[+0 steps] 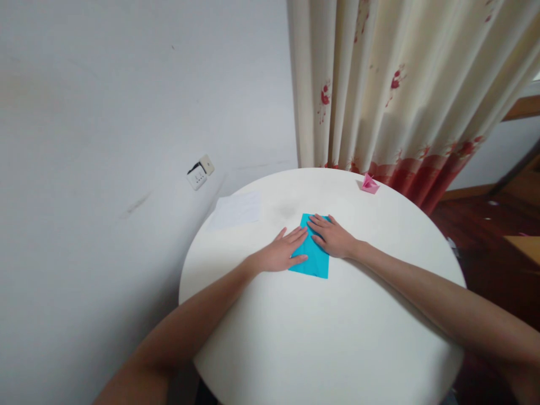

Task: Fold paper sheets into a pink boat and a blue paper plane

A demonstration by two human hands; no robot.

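A round white bench [337, 337] fills the lower middle of the frame. Its top looks smooth and a little shiny.

A piece of blue paper [314, 260] lies flat on the bench, just above the middle of the frame. It is thin and smooth, with straight edges. It looks like a long rectangle with the top end folded in.

The left hand [282, 253] lies flat on the left side of the blue paper. Its fingers are spread out and straight, and the grip is open and pressed down, not pinching anything. The fingertips touch the paper.

The right hand [333, 236] lies flat on the top right part of the blue paper. Its fingers are straight and close together, pressing down. This grip is open too and holds nothing between the fingers. The two hands nearly meet on the paper.

A small pink folded paper shape [369, 184] stands near the far edge of the bench, in the upper middle of the frame. It has pointy corners.

A thin white sheet [236, 210] lies flat on the left part of the bench.

A cream curtain [396, 84] with red flowers hangs in soft folds at the upper right. A white wall socket [198, 175] sits on the plain grey wall at the left.
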